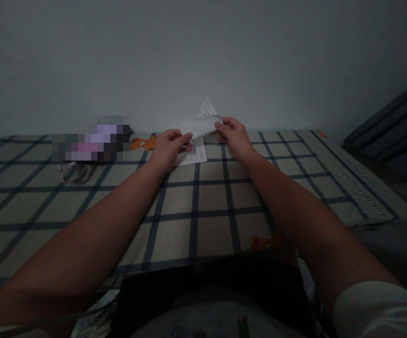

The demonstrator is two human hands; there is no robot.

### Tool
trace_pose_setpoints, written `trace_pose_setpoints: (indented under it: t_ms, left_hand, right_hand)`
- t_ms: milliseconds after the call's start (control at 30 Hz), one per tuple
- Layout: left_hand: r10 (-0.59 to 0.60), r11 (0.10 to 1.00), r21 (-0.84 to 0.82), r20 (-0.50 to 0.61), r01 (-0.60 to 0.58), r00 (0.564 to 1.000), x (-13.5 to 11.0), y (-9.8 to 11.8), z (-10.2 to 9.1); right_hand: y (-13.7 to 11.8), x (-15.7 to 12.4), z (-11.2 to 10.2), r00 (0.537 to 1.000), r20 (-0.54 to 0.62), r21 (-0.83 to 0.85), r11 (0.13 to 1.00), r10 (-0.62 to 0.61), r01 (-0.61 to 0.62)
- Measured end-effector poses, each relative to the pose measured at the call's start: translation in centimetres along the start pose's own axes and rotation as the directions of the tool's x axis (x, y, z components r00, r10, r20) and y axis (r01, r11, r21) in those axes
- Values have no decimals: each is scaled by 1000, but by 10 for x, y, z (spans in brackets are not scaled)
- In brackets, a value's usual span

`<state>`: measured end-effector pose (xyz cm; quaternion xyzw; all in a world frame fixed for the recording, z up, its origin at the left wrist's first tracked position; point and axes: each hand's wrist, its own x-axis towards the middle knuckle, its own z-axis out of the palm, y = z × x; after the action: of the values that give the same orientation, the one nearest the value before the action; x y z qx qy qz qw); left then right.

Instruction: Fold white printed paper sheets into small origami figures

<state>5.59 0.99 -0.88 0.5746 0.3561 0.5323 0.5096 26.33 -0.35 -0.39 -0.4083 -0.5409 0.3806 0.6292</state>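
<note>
So, far left on the checked tablecloth (pixel 178 199) there's a lump (pixel 99 141) that's blurred into big squares, purple and pink in the middle with darker edges, so no clue what it is. A pale loop of cord (pixel 76 179) pokes out at its near side. Just right of that is an orange bear print (pixel 142 143) on the cloth, right next to the left hand (pixel 167 146).

That hand has its thumb and fingers pinching the left end of some printed paper (pixel 203 128), the other fingers curled under. The paper's between both hands, near the far edge of the cloth: a band across the middle, a pointed bit sticking up behind, and a flap with lines of print below. Can't tell if it's one folded sheet or several. The right hand (pixel 236 136) pinches the right end between thumb and fingers.

Nearer the body, partly behind the right forearm, there's another orange print (pixel 262 243). Further right, upside-down lettering (pixel 361 191) runs along the cloth, then dark folded fabric (pixel 396 124) at the edge.
</note>
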Motion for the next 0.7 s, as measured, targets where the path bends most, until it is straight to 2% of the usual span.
trace_pose_setpoints:
  t_ms: [167,333,467,567,700]
  left_hand:
    - [-68,997,-20,114,71,991,0,-3,2]
    - [-154,981,-92,181,172,971,-7,-2,5]
    - [-141,987,-53,181,152,973,-7,-7,3]
    - [-95,989,-95,175,113,980,-3,-11,0]
    - [-73,986,-140,141,93,987,-1,-12,-1]
  right_hand:
    - [-1,-1,3,1000,3,5,1000,9,-9]
    - [-5,-6,7,997,81,-26,1000,7,-5]
    - [-6,-7,9,996,87,-39,999,19,-16]
    - [-6,-5,8,995,77,-12,998,62,-62]
    - [-3,-6,9,971,201,11,990,133,-138]
